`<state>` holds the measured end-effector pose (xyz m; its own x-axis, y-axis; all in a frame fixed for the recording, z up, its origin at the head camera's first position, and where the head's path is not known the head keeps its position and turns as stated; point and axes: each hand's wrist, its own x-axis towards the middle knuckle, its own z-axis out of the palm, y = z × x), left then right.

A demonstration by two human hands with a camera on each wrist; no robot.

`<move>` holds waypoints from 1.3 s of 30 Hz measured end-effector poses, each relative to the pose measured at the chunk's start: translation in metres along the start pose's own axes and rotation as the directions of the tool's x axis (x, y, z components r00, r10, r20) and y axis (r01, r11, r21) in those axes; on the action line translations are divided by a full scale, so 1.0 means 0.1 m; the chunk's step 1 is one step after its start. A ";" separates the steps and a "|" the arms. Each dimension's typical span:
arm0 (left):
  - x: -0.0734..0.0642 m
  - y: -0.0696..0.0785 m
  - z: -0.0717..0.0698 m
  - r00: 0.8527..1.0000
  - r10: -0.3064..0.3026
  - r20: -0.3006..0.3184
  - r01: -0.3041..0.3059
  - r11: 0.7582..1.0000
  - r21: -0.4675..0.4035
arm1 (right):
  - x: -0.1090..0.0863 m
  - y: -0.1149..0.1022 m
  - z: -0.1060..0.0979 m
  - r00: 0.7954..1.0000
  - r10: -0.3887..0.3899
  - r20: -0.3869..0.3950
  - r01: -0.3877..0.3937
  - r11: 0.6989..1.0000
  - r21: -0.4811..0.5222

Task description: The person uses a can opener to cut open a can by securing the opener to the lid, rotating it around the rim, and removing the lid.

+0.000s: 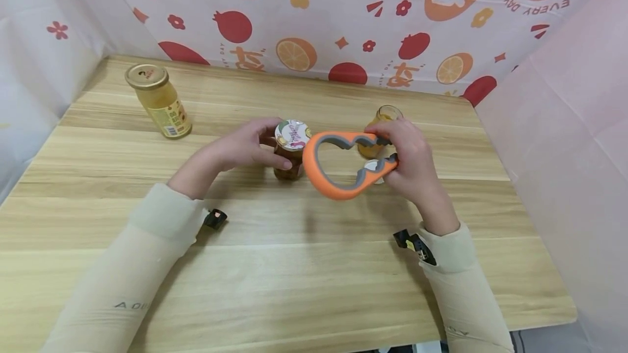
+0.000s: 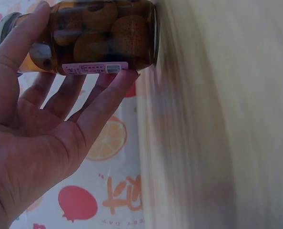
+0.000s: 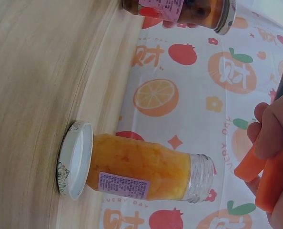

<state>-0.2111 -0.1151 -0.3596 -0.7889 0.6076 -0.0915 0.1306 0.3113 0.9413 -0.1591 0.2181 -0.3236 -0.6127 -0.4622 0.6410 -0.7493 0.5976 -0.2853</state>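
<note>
Left hand (image 1: 245, 146): fingers round amber-brown jar (image 2: 91, 43), white patterned lid (image 1: 293, 134) on, nearer far edge of table (image 1: 294, 287). Right hand (image 1: 413, 159): fingers gripping orange opener (image 1: 330, 187), grey-toothed inside.

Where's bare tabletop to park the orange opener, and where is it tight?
Widest: front of the table, between left sleeve and right sleeve. Another runs along the right edge, beyond the right hand. A smaller patch lies behind the left hand, right of the gold-lidded jar. It's crowded around the opener: dark jar, open jar and loose lid cluster there.
</note>
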 end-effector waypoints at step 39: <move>0.06 0.14 0.51 0.976 0.163 0.146 -0.173 0.983 0.059 | -0.03 -0.14 0.21 0.998 -0.007 0.063 0.013 0.996 -0.086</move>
<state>-0.1833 -0.0696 -0.3636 -0.6605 0.7507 0.0170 0.3007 0.2437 0.9220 -0.1522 0.1976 -0.3365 -0.6219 -0.5071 0.5967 -0.7325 0.6461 -0.2144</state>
